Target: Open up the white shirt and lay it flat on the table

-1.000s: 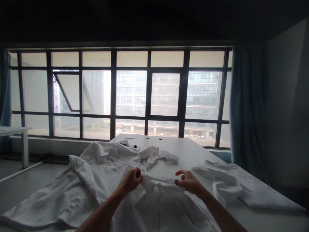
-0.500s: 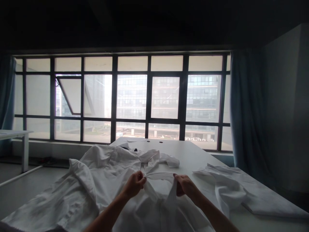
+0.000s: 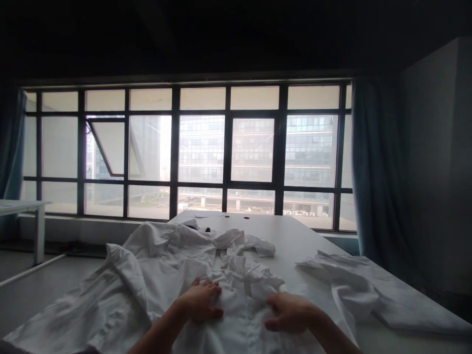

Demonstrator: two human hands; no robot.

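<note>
Cloth point(image 3: 238, 305), white and crumpled, lies on the table point(image 3: 291, 233) in front of me, between my hands. My left hand point(image 3: 201, 301) has its fingers spread; my right hand point(image 3: 293, 312) holds its thumb apart, pinching nothing I can see. Dragging too hard could bunch it, or tug the white heap point(image 3: 158, 258) alongside.

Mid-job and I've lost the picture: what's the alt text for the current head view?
A person's open left hand lies on crumpled white cloth, the open right hand on or just above it, at a white table. Another white piece lies to the right; dark-framed windows stand behind.
</note>
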